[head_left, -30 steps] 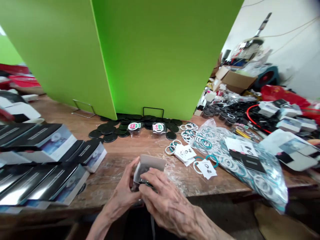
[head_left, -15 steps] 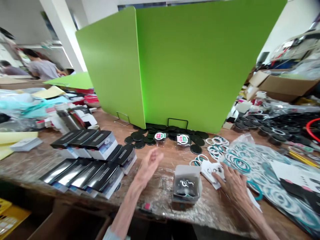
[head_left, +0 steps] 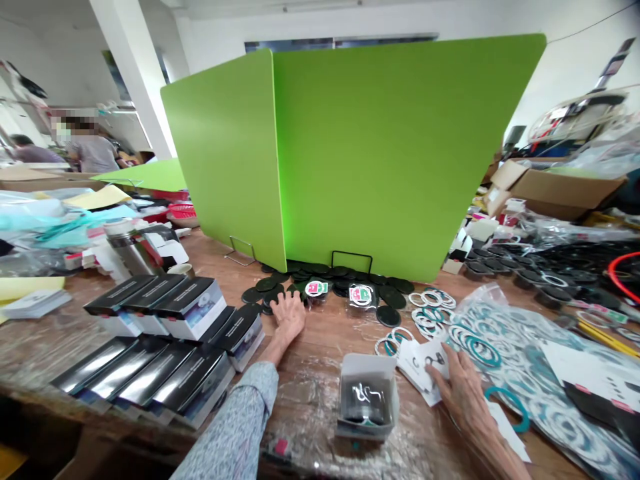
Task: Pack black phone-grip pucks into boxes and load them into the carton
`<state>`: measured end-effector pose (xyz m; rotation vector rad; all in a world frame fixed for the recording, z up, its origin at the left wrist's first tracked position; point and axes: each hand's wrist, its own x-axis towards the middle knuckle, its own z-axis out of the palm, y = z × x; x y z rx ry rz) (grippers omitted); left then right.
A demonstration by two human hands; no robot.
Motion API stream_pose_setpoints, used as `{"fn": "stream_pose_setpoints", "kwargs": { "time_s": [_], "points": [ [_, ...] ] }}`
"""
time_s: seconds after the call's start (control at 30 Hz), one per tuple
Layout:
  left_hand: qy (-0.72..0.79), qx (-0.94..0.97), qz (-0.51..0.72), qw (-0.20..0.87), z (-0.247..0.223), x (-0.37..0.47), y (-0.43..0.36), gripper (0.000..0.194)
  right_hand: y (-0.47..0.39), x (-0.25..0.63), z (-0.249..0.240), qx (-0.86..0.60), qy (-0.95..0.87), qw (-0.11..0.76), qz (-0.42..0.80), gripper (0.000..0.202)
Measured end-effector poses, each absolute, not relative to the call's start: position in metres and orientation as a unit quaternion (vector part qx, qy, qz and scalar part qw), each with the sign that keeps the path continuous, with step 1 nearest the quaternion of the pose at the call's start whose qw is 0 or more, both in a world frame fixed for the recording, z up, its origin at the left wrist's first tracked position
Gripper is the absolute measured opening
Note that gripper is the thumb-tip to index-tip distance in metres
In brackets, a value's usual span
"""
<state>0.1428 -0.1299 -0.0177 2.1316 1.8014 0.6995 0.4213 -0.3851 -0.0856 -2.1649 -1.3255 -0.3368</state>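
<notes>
My left hand (head_left: 289, 315) reaches forward with its fingers spread, the fingertips at the near edge of the black discs (head_left: 266, 285). Whether they touch a disc I cannot tell. My right hand (head_left: 463, 387) is at a small bunch of white printed leaflets (head_left: 423, 363), its thumb over them and its other fingers along their right side. Between the hands stands an open white box (head_left: 369, 437) with a black item (head_left: 365, 400) in clear wrapping inside. Two clear-wrapped pieces with red and green round labels, a left one (head_left: 317, 289) and a right one (head_left: 362, 295), lie beyond the hands.
Closed black-and-white boxes (head_left: 187, 300) are stacked at left, near a steel flask (head_left: 131, 250). White and teal rings (head_left: 475, 343) spread at right, partly on a plastic bag. A green divider (head_left: 400, 153) rises at the back. Two people sit far left.
My left hand has moved forward and left to the black discs, its fingers spreading. My right hand stays at the leaflets. The view has tilted up a little.
</notes>
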Motion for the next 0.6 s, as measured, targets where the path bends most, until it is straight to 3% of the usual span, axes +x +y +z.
{"fn": "stream_pose_setpoints", "kwargs": {
  "time_s": [0.17,0.3,0.43,0.6],
  "points": [
    [0.627,0.703,0.293,0.163,-0.013,0.138,-0.155,0.032,-0.398,0.423,-0.066,-0.776,-0.483,0.395,-0.09,0.033],
    [0.626,0.651,0.361,0.232,-0.009,0.121,-0.189,0.03,-0.415,0.415,-0.038,-0.796,-0.44,0.414,-0.022,0.03],
    [0.562,0.603,0.422,0.378,0.003,0.11,-0.221,0.037,-0.41,0.394,-0.006,-0.786,-0.42,0.452,0.049,0.032],
    [0.44,0.567,0.435,0.544,0.039,0.133,-0.241,0.054,-0.359,0.363,0.029,-0.661,-0.406,0.595,0.211,0.031]
  ]
}}
